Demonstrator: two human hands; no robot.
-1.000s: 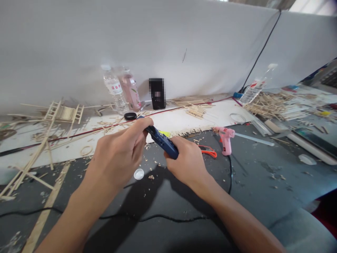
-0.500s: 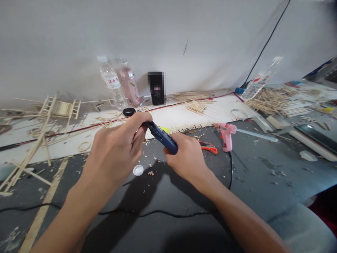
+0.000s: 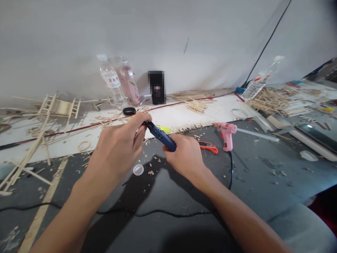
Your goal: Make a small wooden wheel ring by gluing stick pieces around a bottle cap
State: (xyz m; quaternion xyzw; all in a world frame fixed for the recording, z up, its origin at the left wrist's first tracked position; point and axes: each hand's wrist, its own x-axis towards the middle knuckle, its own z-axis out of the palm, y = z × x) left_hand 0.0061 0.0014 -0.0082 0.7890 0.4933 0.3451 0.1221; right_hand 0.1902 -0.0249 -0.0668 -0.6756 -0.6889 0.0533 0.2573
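Note:
My right hand (image 3: 185, 156) is wrapped round the handle of a dark blue hand tool (image 3: 160, 136) held above the dark table (image 3: 263, 182). My left hand (image 3: 119, 149) is closed at the tool's far tip, thumb and fingers pinched together there. What the left fingers pinch is hidden. Small wood chips (image 3: 152, 168) lie on the table just below the two hands, beside a white bottle cap (image 3: 138, 169).
A pink glue gun (image 3: 226, 135) and an orange-handled cutter (image 3: 209, 147) lie right of my hands. A black cable (image 3: 158, 212) crosses the near table. Two bottles (image 3: 118, 84) stand by the white wall; stick frames (image 3: 59, 107) and stick piles (image 3: 273, 100) lie left and right.
Both hands with the blue tool sit slightly higher in view than a second ago; their grip is the same. The view has shifted a little.

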